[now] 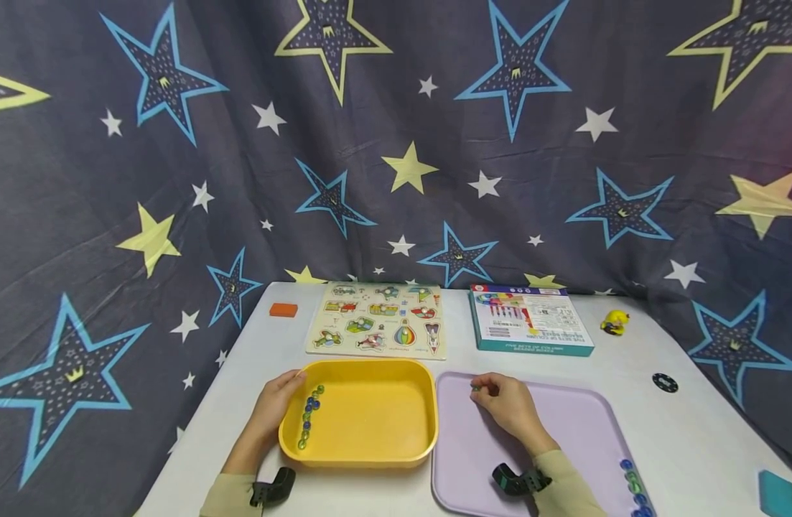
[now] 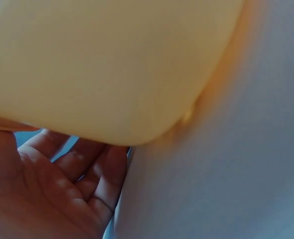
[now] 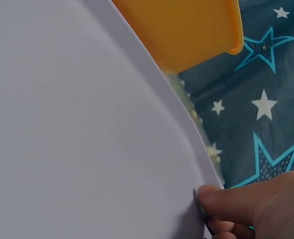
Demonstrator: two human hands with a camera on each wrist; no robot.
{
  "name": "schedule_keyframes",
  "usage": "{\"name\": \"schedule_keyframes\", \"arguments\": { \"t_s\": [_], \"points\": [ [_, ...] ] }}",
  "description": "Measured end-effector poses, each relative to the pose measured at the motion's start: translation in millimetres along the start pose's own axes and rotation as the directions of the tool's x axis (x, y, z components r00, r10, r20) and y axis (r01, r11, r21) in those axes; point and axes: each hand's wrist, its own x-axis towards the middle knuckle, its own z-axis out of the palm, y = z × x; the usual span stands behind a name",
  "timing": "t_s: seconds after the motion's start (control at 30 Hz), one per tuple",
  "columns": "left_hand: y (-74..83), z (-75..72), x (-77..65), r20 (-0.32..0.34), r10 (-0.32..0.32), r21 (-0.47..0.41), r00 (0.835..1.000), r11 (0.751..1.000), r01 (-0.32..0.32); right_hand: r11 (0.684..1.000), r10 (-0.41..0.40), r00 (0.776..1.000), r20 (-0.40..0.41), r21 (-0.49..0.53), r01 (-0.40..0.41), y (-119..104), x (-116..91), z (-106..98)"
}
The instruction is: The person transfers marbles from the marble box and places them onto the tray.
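Note:
At the left rim of a yellow plastic bin (image 1: 370, 370), my left hand (image 1: 276, 408) grips with the thumb over the edge; in the left wrist view its fingers (image 2: 82, 154) are partly hidden by the bin's wall. Green and blue glass marbles (image 1: 308, 404) lie in a line along the bin's left side. Over the far left part of a lilac tray (image 1: 583, 416), my right hand (image 1: 508, 406) pinches a small greenish marble (image 1: 476, 388) between thumb and fingertips. More blue and green marbles (image 1: 633, 482) line the tray's right edge.
Behind the bin lies a wooden picture puzzle board (image 1: 376, 345), with an orange block (image 1: 283, 309) left of it. A flat teal box (image 1: 531, 323), a yellow duck figure (image 1: 615, 322), a black chip (image 1: 665, 383) and a teal block (image 1: 777, 493) are also on the table.

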Motion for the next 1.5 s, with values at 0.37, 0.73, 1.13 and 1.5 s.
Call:
{"name": "schedule_keyframes", "arguments": {
  "t_s": [0.37, 0.73, 1.13, 1.5],
  "points": [
    [0.5, 1.8, -2.0, 0.0, 0.005, 0.006, 1.0, 1.0, -0.005, 0.986, 0.008, 0.997, -0.07, 0.168, 0.004, -18.1, -6.6, -7.7],
    [0.8, -0.8, -3.4, -0.005, 0.008, 0.003, 1.0, 1.0, -0.008, 0.883, -0.313, 0.945, 0.099, 0.396, 0.251, -119.9, -28.5, 13.1],
    [1.7, 0.4, -2.6, -0.004, 0.004, 0.02, 1.0, 1.0, -0.004, 0.921, -0.385, 0.741, 0.55, 0.278, 0.272, -174.4, -32.6, 64.8],
    [2.2, 1.0, -3.2, -0.005, 0.009, 0.011, 1.0, 1.0, -0.009, 0.93, -0.364, 0.603, 0.71, 0.239, 0.28, -193.7, -32.7, 105.8]
  ]
}}
